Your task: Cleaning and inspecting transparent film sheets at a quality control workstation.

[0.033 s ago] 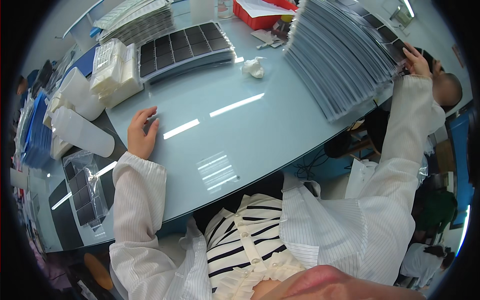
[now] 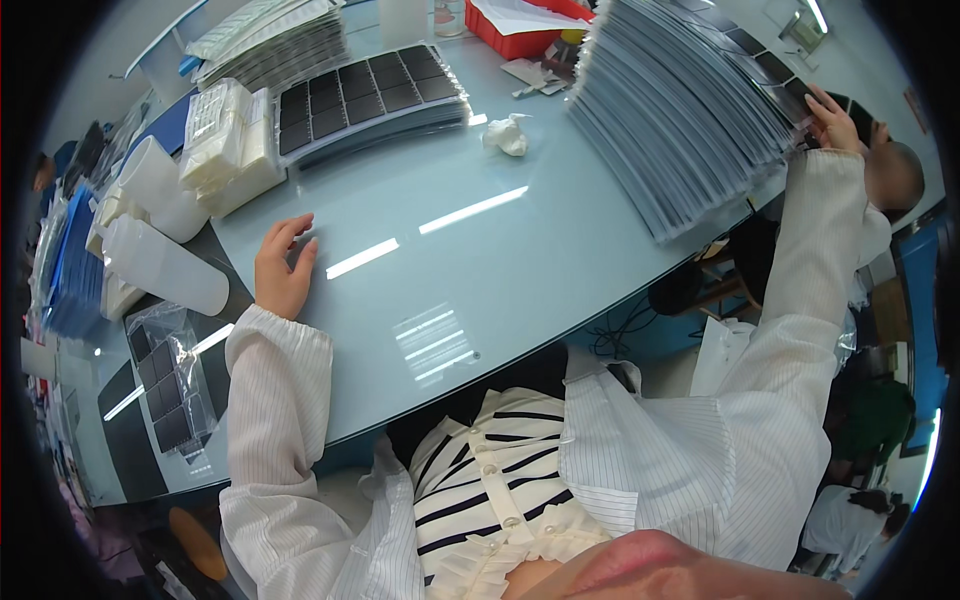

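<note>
On the left part of the glass-topped table rests my left hand [image 2: 284,266], open, its fingers loosely curved and its thumb apart, holding nothing. My right hand [image 2: 834,122] reaches out to the far right, fingers closed on the near right corner of the top plastic sheet [image 2: 773,68], which carries dark squares. That sheet lies on a tall, leaning stack of clear-edged sheets [image 2: 670,120]. Whether the fingers hold one sheet or more cannot be made out. A lower stack of similar dark-squared sheets [image 2: 370,92] lies beyond my left hand.
A crumpled white tissue [image 2: 506,135] lies mid-table [image 2: 440,255]. Leftward are wrapped white packs [image 2: 216,135], a white squeeze bottle [image 2: 165,263], a white roll [image 2: 160,188] and a bagged dark-squared sheet [image 2: 165,385]. A red tray [image 2: 515,38] stands at the back. Another person [image 2: 893,180] is at the right.
</note>
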